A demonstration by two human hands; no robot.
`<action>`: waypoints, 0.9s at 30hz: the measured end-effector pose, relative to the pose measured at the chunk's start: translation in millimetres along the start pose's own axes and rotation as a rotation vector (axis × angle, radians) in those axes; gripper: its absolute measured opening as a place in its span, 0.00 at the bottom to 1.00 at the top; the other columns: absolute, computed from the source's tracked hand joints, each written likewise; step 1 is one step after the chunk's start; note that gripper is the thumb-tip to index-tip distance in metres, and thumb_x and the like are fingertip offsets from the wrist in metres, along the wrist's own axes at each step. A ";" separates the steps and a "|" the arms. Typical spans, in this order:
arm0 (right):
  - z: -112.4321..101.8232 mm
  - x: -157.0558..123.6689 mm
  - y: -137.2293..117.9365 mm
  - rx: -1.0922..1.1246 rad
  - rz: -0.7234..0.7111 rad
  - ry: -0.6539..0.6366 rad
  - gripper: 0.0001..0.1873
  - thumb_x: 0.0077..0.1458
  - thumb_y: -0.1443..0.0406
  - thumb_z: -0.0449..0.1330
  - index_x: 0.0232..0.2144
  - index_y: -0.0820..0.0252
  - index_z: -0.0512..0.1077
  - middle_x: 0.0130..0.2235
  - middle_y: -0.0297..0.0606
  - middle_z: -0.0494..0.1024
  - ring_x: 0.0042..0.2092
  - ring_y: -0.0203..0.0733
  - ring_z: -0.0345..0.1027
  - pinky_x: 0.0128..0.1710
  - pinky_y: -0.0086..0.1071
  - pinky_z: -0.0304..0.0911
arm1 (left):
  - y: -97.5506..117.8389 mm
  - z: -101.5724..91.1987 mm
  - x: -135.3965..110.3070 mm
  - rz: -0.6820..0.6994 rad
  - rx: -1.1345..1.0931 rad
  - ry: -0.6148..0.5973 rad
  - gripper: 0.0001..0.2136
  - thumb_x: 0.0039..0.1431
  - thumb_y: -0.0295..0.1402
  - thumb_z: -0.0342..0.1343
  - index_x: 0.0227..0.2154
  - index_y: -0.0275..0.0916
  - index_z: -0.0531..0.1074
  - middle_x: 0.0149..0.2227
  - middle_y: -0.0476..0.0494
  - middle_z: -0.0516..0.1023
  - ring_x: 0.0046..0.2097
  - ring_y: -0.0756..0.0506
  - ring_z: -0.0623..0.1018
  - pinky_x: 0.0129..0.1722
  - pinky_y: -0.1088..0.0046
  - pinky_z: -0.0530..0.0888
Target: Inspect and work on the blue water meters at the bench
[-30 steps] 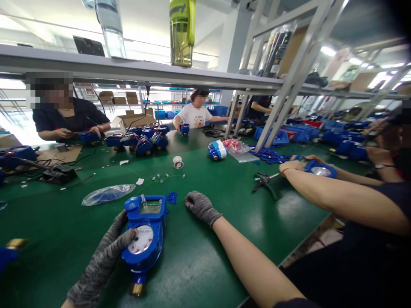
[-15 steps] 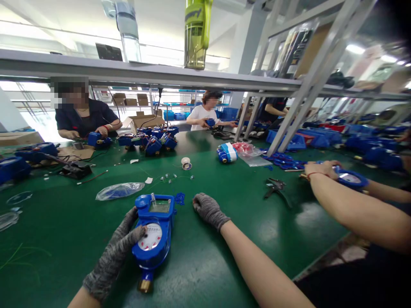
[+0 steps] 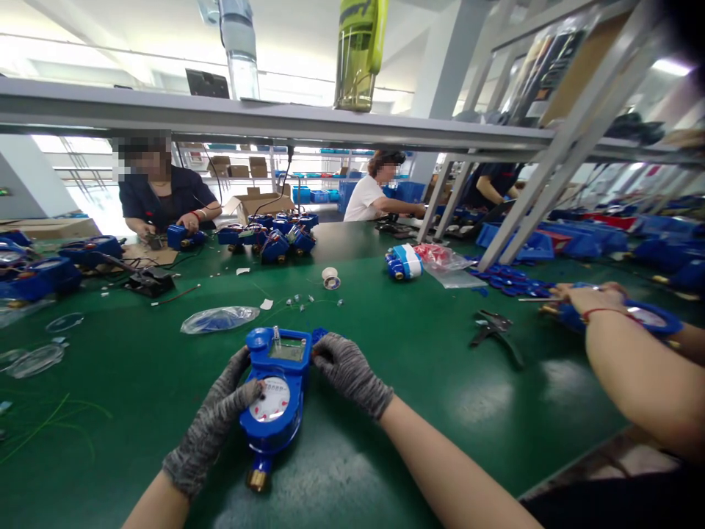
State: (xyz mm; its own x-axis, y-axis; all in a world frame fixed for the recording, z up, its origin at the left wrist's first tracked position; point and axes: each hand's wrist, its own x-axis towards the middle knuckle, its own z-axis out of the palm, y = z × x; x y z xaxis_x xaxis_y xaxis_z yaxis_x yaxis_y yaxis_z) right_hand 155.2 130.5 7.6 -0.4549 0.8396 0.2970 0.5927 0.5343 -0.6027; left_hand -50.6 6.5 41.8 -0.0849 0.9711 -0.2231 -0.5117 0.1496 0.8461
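A blue water meter (image 3: 283, 422) lies in front of me, its round dial and small display facing up and a brass threaded end pointing toward me. My left hand (image 3: 212, 422), in a grey knit glove, grips its left side, the thumb resting over the dial. At the upper right edge of the meter is my gloved right hand (image 3: 352, 371), its fingers pinched together; whatever is between the fingertips is hidden. Just behind those fingertips lie small blue plastic pieces (image 3: 319, 335), partly covered.
A clear plastic bag (image 3: 219, 319), a thread spool (image 3: 330, 278) and pliers (image 3: 497, 334) lie on the green table (image 3: 341, 470). At right, a co-worker's hands (image 3: 598, 297) handle another meter. A shelf (image 3: 297, 112) crosses above, with a leaning metal post (image 3: 543, 187) at right.
My right hand has moved left, from beside the blue pieces to the meter's upper right edge. My left hand keeps its hold. The view has shifted slightly left.
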 end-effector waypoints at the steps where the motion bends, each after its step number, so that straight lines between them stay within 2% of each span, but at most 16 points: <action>1: -2.1 -1.5 -1.8 -0.037 -0.025 -0.013 0.07 0.55 0.68 0.57 0.34 0.61 0.75 0.38 0.40 0.75 0.40 0.40 0.67 0.43 0.32 0.63 | 0.0 0.0 0.1 0.002 0.004 -0.003 0.32 0.53 0.30 0.64 0.60 0.49 0.61 0.59 0.40 0.69 0.58 0.34 0.70 0.59 0.53 0.66; 5: -9.6 -11.5 -6.9 -0.177 -0.188 -0.092 0.12 0.57 0.66 0.54 0.41 0.59 0.75 0.44 0.44 0.75 0.47 0.44 0.65 0.50 0.37 0.61 | 1.2 0.0 0.9 0.007 0.007 0.004 0.33 0.51 0.31 0.65 0.60 0.49 0.62 0.59 0.40 0.69 0.59 0.33 0.69 0.59 0.53 0.66; 7: -10.0 -15.2 -5.4 -0.165 -0.219 -0.098 0.13 0.57 0.66 0.53 0.41 0.60 0.75 0.45 0.44 0.75 0.48 0.45 0.65 0.52 0.39 0.60 | 1.7 -0.9 1.6 0.009 0.008 0.012 0.33 0.51 0.31 0.66 0.60 0.49 0.62 0.59 0.40 0.69 0.58 0.34 0.69 0.59 0.54 0.66; 9: -6.7 -15.2 -1.0 -0.004 -0.151 -0.057 0.12 0.56 0.65 0.53 0.39 0.61 0.74 0.43 0.44 0.75 0.47 0.45 0.67 0.51 0.40 0.61 | 1.1 -3.2 2.9 0.006 0.019 0.016 0.33 0.51 0.31 0.66 0.60 0.49 0.61 0.59 0.40 0.69 0.58 0.34 0.69 0.59 0.54 0.66; 11: 0.3 -11.5 4.4 0.302 0.035 -0.037 0.11 0.55 0.63 0.55 0.38 0.62 0.71 0.40 0.42 0.75 0.43 0.43 0.69 0.47 0.39 0.65 | -0.6 -6.3 4.8 0.002 0.032 0.010 0.34 0.52 0.32 0.65 0.61 0.50 0.60 0.59 0.41 0.69 0.58 0.34 0.70 0.58 0.53 0.67; 14: 13.5 -3.5 10.2 0.799 0.377 -0.185 0.17 0.53 0.56 0.56 0.40 0.62 0.66 0.35 0.40 0.76 0.34 0.42 0.72 0.34 0.38 0.69 | -2.8 -8.0 6.3 0.011 0.036 0.002 0.35 0.52 0.32 0.65 0.62 0.51 0.59 0.59 0.41 0.69 0.58 0.34 0.70 0.58 0.54 0.68; 16: 20.9 0.3 11.0 1.004 0.472 -0.293 0.22 0.51 0.51 0.58 0.41 0.62 0.65 0.31 0.39 0.76 0.29 0.41 0.72 0.28 0.37 0.69 | -2.5 -5.1 5.1 0.014 0.035 0.015 0.36 0.51 0.32 0.66 0.62 0.50 0.58 0.59 0.41 0.69 0.58 0.33 0.70 0.58 0.54 0.68; 18: 26.0 1.9 9.2 1.089 0.471 -0.299 0.25 0.48 0.51 0.61 0.41 0.63 0.66 0.28 0.37 0.75 0.26 0.40 0.71 0.24 0.34 0.68 | -1.2 -0.4 2.9 0.009 0.044 0.044 0.37 0.50 0.32 0.66 0.62 0.51 0.58 0.58 0.41 0.70 0.58 0.33 0.70 0.57 0.54 0.68; 20: 29.5 1.4 5.4 1.101 0.464 -0.245 0.26 0.45 0.52 0.63 0.41 0.62 0.66 0.26 0.36 0.75 0.24 0.38 0.69 0.22 0.31 0.66 | -0.8 2.2 2.8 0.011 0.059 0.075 0.37 0.49 0.34 0.67 0.62 0.50 0.58 0.57 0.41 0.71 0.57 0.32 0.70 0.56 0.53 0.70; 24: 34.2 -2.8 -1.4 1.040 0.496 -0.127 0.27 0.45 0.55 0.61 0.45 0.61 0.63 0.21 0.31 0.72 0.20 0.36 0.66 0.20 0.29 0.64 | -6.2 -6.7 14.1 0.052 0.104 0.086 0.40 0.41 0.35 0.71 0.59 0.46 0.62 0.55 0.38 0.73 0.54 0.29 0.73 0.48 0.57 0.77; 25: 34.0 -3.5 -0.6 1.028 0.489 -0.130 0.26 0.46 0.55 0.60 0.46 0.61 0.63 0.21 0.31 0.72 0.20 0.36 0.66 0.20 0.29 0.65 | -7.7 -10.8 17.8 0.071 0.118 0.088 0.40 0.39 0.35 0.72 0.58 0.45 0.63 0.56 0.37 0.72 0.54 0.28 0.72 0.45 0.58 0.78; 27: 29.3 -3.0 6.5 1.001 0.458 -0.215 0.24 0.48 0.55 0.59 0.46 0.61 0.63 0.22 0.32 0.73 0.22 0.38 0.68 0.22 0.30 0.66 | -8.7 -18.0 22.8 0.107 0.149 0.109 0.39 0.38 0.36 0.73 0.55 0.45 0.65 0.58 0.37 0.70 0.55 0.28 0.72 0.43 0.61 0.79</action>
State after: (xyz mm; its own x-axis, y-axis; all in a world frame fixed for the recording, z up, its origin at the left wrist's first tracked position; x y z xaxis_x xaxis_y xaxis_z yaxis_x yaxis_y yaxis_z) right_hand 140.9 128.6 -18.9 -0.4940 0.8504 -0.1810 -0.0235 -0.2212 -0.9749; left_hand -63.6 24.0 20.6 -0.2280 0.9584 -0.1718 -0.3631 0.0801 0.9283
